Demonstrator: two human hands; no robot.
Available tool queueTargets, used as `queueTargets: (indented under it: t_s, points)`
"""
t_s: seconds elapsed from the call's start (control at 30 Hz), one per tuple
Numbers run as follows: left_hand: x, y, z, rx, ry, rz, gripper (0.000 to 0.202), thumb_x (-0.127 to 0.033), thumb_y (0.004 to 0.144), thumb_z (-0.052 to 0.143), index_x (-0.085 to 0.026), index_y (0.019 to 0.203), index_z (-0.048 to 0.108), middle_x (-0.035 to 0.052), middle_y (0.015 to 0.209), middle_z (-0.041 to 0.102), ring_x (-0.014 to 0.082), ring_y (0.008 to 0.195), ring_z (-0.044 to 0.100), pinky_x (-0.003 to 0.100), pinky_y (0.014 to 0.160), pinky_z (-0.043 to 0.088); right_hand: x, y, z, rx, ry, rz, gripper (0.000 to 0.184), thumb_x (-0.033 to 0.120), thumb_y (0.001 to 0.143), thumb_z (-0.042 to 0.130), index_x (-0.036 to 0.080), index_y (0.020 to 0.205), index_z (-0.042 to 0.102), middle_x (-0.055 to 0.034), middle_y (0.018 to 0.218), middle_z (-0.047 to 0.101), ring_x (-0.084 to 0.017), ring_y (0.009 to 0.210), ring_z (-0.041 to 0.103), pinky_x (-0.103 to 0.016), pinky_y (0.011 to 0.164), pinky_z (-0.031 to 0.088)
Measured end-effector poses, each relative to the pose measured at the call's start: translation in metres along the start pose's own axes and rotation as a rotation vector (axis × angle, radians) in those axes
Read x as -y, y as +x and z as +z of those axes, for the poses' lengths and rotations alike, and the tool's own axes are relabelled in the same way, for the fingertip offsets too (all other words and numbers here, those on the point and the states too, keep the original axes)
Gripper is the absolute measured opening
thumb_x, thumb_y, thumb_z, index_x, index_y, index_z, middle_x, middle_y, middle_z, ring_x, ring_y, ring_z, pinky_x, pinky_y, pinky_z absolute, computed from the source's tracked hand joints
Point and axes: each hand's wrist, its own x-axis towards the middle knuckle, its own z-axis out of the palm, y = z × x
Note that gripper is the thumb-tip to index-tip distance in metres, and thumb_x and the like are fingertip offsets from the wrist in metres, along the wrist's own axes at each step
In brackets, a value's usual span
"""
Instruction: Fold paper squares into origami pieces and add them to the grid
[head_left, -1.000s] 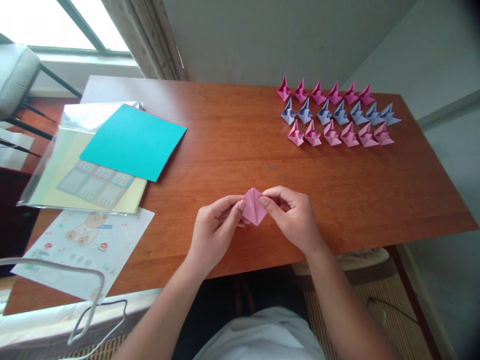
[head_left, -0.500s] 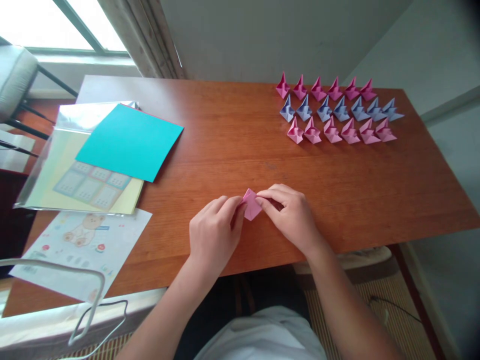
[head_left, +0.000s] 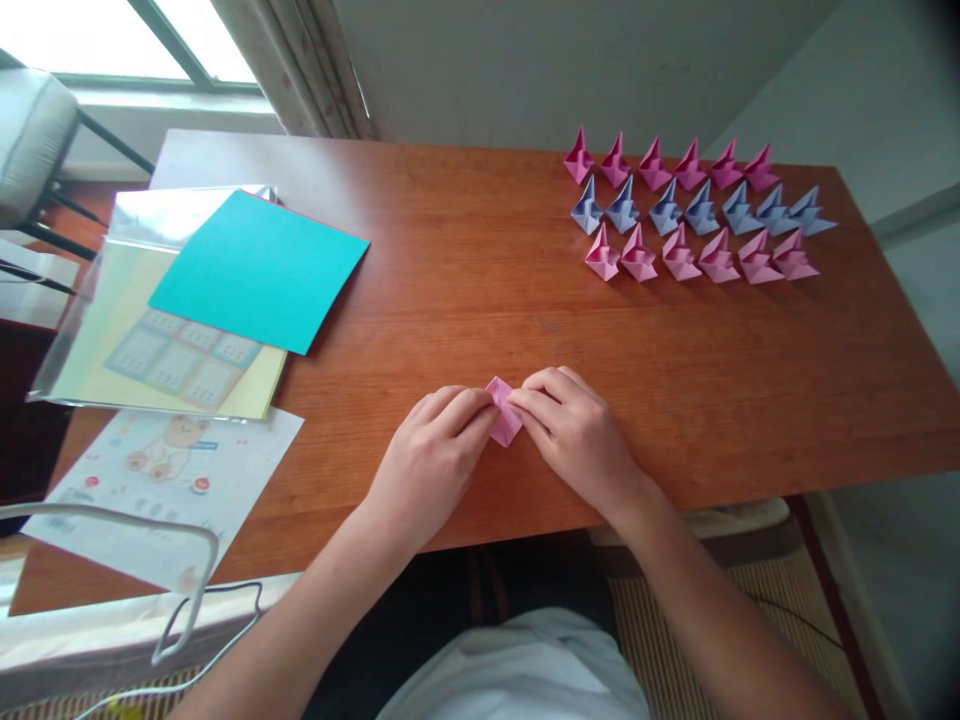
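Observation:
A small diamond of folded pink origami paper (head_left: 505, 424) is held near the front of the wooden table. My left hand (head_left: 442, 450) pinches its left side between thumb and fingers. On the opposite edge, my right hand (head_left: 574, 430) pinches it too, fingertips close to the paper's middle. The fingertips cover both side corners, while the top and bottom points show. Far off to the right stand rows of finished folded paper figures: dark pink ones (head_left: 654, 166), blue ones (head_left: 664, 208) and light pink ones (head_left: 679, 254).
At the left lies a turquoise paper sheet (head_left: 259, 270) on a clear plastic sleeve (head_left: 71, 350) with yellow paper inside. Below it is a white sheet with a bear print (head_left: 247, 465). A white curved tube (head_left: 150, 522) crosses the table's front left corner.
Both hands have shifted their fingertips inward on the pink paper, whose inner creases now show more. The view has tilted slightly.

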Motion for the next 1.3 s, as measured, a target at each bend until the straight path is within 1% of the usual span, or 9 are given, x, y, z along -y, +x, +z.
queueTargets:
  t_s: [0.1,0.27,0.53,0.67,0.77,0.93,1.1,1.23,1.3]
  points:
    - [0.007,-0.008,-0.002,0.008,0.001,0.084,0.021,-0.011,0.1,0.053,-0.012,0.112,0.07,0.0101,0.114,0.075,0.0232,0.103,0.068,0.036,0.093,0.056,-0.004,-0.004,-0.008,0.066,0.006,-0.071,0.022,0.015,0.102,0.05,0.022,0.106,0.071,-0.0086,0.102,0.068,-0.021,0.093,0.061,-0.036,0.086,0.053]
    - [0.011,-0.015,-0.005,-0.021,0.029,0.139,0.018,-0.016,0.098,0.059,-0.014,0.11,0.072,0.0089,0.122,0.075,0.0236,0.103,0.071,0.037,0.091,0.057,-0.01,-0.008,-0.02,0.139,0.049,-0.15,0.015,0.026,0.101,0.059,0.02,0.105,0.071,-0.01,0.112,0.069,-0.023,0.099,0.063,-0.038,0.092,0.054]
    - [0.012,-0.009,-0.008,-0.003,0.082,0.145,0.015,-0.019,0.1,0.059,-0.017,0.107,0.072,0.0047,0.112,0.078,0.0212,0.094,0.073,0.035,0.084,0.057,-0.01,-0.007,-0.016,0.07,0.045,-0.17,0.016,0.022,0.102,0.058,0.018,0.101,0.073,-0.0086,0.105,0.072,-0.02,0.092,0.064,-0.035,0.086,0.054]
    - [0.011,-0.009,-0.006,-0.055,0.042,0.094,0.015,-0.015,0.098,0.06,-0.016,0.108,0.071,0.004,0.109,0.078,0.0194,0.092,0.073,0.033,0.085,0.056,-0.009,-0.008,-0.013,0.052,0.033,-0.14,0.016,0.022,0.102,0.057,0.019,0.1,0.073,-0.0074,0.103,0.072,-0.02,0.091,0.064,-0.035,0.086,0.054]
    - [0.007,-0.008,-0.004,-0.09,0.03,0.026,0.014,-0.014,0.096,0.062,-0.019,0.106,0.071,0.0022,0.109,0.078,0.0188,0.092,0.073,0.032,0.085,0.055,-0.008,-0.009,-0.012,0.024,0.043,-0.102,0.016,0.021,0.102,0.056,0.02,0.101,0.072,-0.0073,0.103,0.072,-0.02,0.093,0.065,-0.035,0.086,0.054]
    - [-0.001,-0.004,-0.005,-0.095,0.008,-0.073,0.014,-0.016,0.097,0.06,-0.02,0.102,0.072,0.0008,0.108,0.079,0.0194,0.091,0.073,0.032,0.083,0.055,-0.006,-0.01,-0.009,0.005,0.078,-0.046,0.016,0.021,0.102,0.056,0.021,0.1,0.072,-0.0068,0.101,0.07,-0.02,0.094,0.065,-0.034,0.086,0.054]
    - [-0.007,0.0,-0.004,-0.083,-0.008,-0.18,0.016,-0.018,0.099,0.057,-0.02,0.1,0.073,0.0005,0.106,0.079,0.0199,0.088,0.074,0.032,0.079,0.055,0.001,-0.005,-0.007,-0.031,0.136,0.087,0.017,0.02,0.101,0.057,0.021,0.094,0.072,-0.0054,0.095,0.069,-0.019,0.09,0.065,-0.033,0.085,0.052]
    - [-0.011,0.003,-0.001,-0.116,-0.012,-0.277,0.017,-0.02,0.099,0.057,-0.022,0.102,0.074,-0.0004,0.107,0.079,0.0194,0.089,0.074,0.03,0.076,0.054,0.007,-0.001,-0.004,-0.046,0.159,0.17,0.013,0.018,0.099,0.059,0.019,0.099,0.072,-0.0055,0.094,0.071,-0.02,0.09,0.066,-0.033,0.085,0.052]
    - [-0.013,0.004,0.001,-0.134,-0.008,-0.311,0.016,-0.02,0.098,0.058,-0.023,0.104,0.073,-0.0013,0.107,0.079,0.019,0.089,0.074,0.029,0.074,0.053,0.009,0.001,-0.004,-0.041,0.146,0.201,0.013,0.017,0.098,0.059,0.018,0.097,0.071,-0.0057,0.093,0.072,-0.02,0.089,0.066,-0.033,0.084,0.051]
